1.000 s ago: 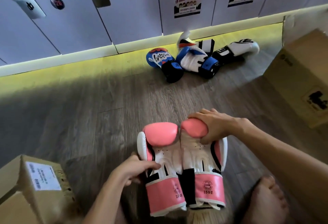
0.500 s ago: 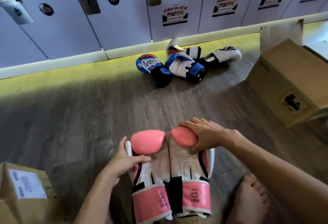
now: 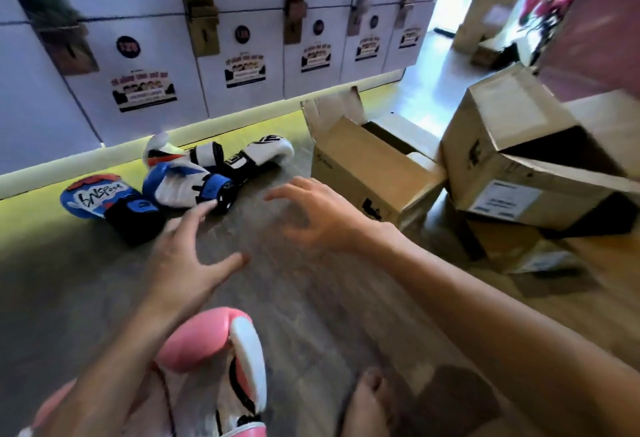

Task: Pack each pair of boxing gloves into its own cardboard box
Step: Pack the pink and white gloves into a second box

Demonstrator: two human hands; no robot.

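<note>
The pink and white boxing gloves lie on the wooden floor at the bottom of the head view, below my left forearm. My left hand and my right hand both hover above the floor with fingers spread, holding nothing. Beyond them, by the lockers, lie two blue gloves and two white and black gloves in a loose heap. An open cardboard box stands to the right of the heap, close to my right hand.
More cardboard boxes are stacked at the right, one on top of another. A wall of numbered white lockers runs along the back. My bare foot rests on the floor at the bottom.
Both hands have let go of the pink gloves and moved forward toward the heap. The view has swung right, bringing the open box and the stacked boxes into sight.
</note>
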